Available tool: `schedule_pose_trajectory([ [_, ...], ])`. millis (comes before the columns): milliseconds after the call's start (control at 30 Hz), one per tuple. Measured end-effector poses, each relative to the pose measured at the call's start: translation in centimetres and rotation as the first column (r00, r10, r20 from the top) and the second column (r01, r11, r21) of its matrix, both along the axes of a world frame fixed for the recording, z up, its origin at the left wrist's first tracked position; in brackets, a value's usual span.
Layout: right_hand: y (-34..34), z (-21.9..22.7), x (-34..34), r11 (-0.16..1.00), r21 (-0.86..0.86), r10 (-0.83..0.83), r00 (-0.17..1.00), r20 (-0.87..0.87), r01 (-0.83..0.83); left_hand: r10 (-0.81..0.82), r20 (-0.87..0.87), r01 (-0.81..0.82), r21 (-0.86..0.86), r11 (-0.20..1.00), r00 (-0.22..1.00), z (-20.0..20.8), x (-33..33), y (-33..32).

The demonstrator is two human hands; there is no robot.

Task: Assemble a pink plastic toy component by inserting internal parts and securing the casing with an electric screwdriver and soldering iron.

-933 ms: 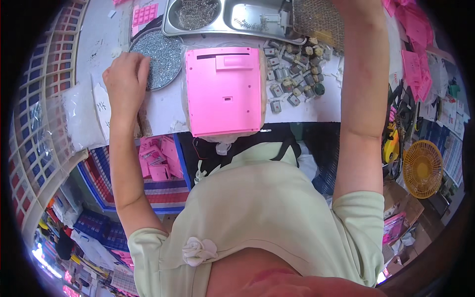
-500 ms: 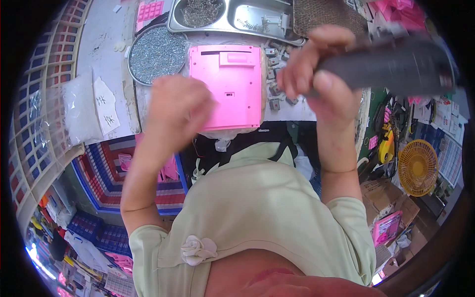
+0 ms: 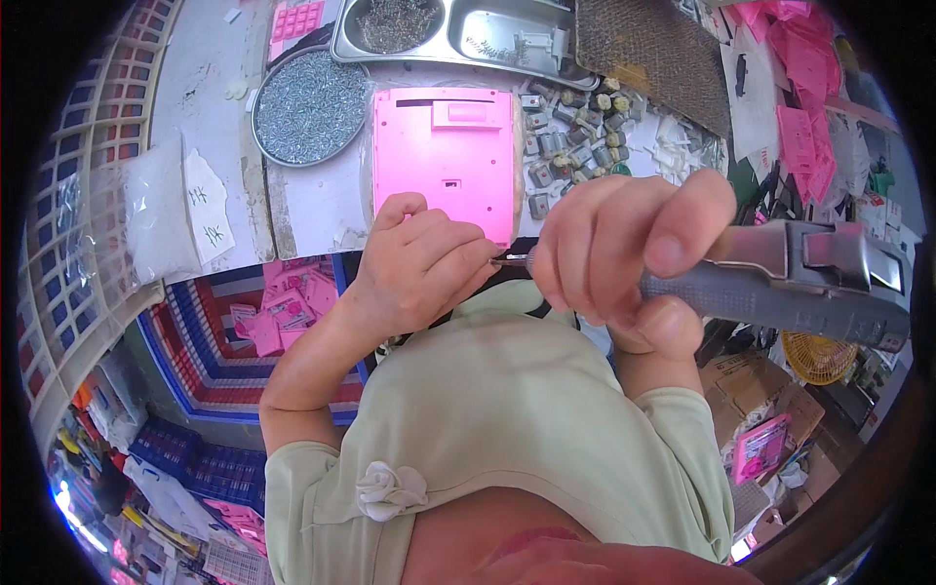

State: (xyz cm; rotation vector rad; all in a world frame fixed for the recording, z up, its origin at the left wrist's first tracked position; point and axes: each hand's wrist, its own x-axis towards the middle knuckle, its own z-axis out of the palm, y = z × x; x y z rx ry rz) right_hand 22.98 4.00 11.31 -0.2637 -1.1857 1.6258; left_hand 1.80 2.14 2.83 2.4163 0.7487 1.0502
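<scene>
My right hand [image 3: 624, 253] is wrapped round a grey electric screwdriver [image 3: 780, 283], held almost level with its bit pointing left. The bit [image 3: 514, 259] meets the fingertips of my left hand [image 3: 424, 261]. That hand is closed, thumb and finger pinched; what sits between them is too small to make out. Both hands are over the table's near edge. Just beyond lies a pink plastic case [image 3: 444, 156], flat on the table, with a raised block near its far end, a small slot in the middle and screw holes along its right side.
A round tray of small screws [image 3: 310, 107] stands left of the case. Beyond is a steel tray [image 3: 468, 60] with small metal parts. Several small motors [image 3: 575, 136] lie at the right, beside a brown mat [image 3: 653, 54]. A crate [image 3: 224, 361] of pink parts sits below left.
The screwdriver has swung down and nearer to me, and its bit now meets my left fingertips. My left hand has moved right, to the case's near edge.
</scene>
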Motion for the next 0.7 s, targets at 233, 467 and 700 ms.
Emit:
schedule_pose_trajectory([
  [233,-0.4,-1.0,-0.5,0.996,0.053,-0.075,0.986,0.146,0.068,0.003,0.034,-0.005,0.052,0.999,0.999,-0.3,-0.1,0.4],
  [467,-0.4,-0.5,0.2,0.997,0.011,-0.074,0.995,0.066,0.073,-0.021,-0.006,0.022,0.108,0.994,1.000,0.3,0.2,1.4],
  [700,0.5,-0.8,0.7,0.995,0.095,0.011,1.000,-0.004,-0.010,-0.029,-0.007,0.029,0.104,0.994,1.000,-0.2,0.5,1.4],
])
